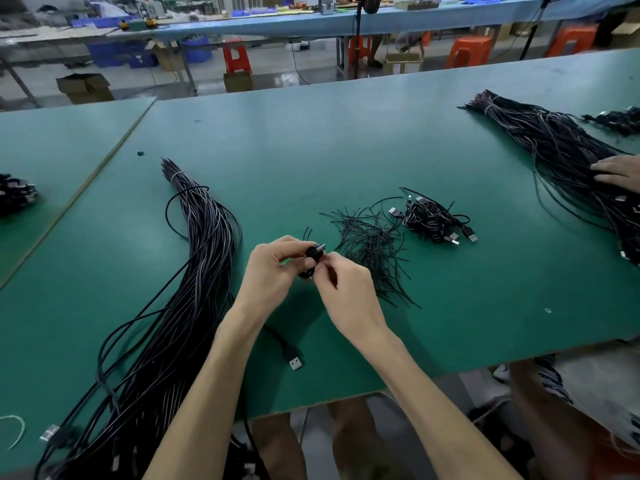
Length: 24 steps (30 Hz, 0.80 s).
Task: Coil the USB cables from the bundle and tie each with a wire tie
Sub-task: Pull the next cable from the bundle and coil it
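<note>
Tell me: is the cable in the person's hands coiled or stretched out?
Coiled. The cable forms a small bunch held by the left hand and right hand.

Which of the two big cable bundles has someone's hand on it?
The right-hand bundle: another person's hand rests on it. No hand lies on the left bundle.

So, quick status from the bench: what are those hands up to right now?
Left hand grips a coiled cable. Right hand pinches at it, tie too small to confirm. Loose wire ties beyond, nothing blocking.
</note>
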Available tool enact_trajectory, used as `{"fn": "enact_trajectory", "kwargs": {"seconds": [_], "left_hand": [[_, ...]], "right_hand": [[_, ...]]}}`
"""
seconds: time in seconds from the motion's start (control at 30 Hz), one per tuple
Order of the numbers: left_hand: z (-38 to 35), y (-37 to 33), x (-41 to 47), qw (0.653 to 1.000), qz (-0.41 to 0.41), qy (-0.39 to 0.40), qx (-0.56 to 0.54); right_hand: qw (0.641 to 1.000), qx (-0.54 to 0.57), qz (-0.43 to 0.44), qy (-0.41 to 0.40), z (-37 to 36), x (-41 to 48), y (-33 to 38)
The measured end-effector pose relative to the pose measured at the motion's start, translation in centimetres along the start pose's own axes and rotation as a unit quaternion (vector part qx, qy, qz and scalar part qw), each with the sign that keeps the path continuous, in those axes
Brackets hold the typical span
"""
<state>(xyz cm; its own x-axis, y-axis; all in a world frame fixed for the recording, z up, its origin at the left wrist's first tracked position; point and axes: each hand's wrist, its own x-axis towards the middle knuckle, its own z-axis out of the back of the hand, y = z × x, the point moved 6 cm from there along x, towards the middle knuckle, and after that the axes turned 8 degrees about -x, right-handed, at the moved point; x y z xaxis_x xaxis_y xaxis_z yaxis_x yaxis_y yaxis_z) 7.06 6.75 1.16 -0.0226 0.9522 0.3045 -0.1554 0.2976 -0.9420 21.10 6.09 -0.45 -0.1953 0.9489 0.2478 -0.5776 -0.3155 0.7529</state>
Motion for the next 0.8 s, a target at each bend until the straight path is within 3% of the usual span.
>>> {"fn": "enact_trajectory", "kwargs": {"seconds": [0.17, 0.37, 0.53, 0.63, 0.7, 0.8], "left_hand": [[-0.6, -0.7, -0.2, 0.997, -0.015, 0.020, -0.079], [-1.0, -0.7, -0.1, 0.994, -0.034, 0.052, -0.087], [-1.8, 0.1, -0.4, 0.979, 0.036, 0.134, -0.146], [-2.5, 0.0, -0.9, 0.950, 0.098, 0.198, -0.218], [-2.6, 0.0, -0.9, 0.938, 0.145, 0.179, -0.259], [-2.0, 0.5, -0.6, 0.960, 0.137, 0.096, -0.226]], "right_hand": [[0.988, 0.151, -0.041, -0.010, 0.6, 0.2, -0.7], [0.971, 0.230, -0.063, -0.016, 0.8, 0.3, -1.2], [0.961, 0.263, -0.081, -0.038, 1.1, 0.4, -1.9], [0.955, 0.276, -0.088, -0.055, 1.4, 0.3, -2.4], [0.961, 0.261, -0.072, -0.057, 1.5, 0.1, -2.1], [0.977, 0.203, -0.024, -0.060, 1.7, -0.1, -0.9]]}}
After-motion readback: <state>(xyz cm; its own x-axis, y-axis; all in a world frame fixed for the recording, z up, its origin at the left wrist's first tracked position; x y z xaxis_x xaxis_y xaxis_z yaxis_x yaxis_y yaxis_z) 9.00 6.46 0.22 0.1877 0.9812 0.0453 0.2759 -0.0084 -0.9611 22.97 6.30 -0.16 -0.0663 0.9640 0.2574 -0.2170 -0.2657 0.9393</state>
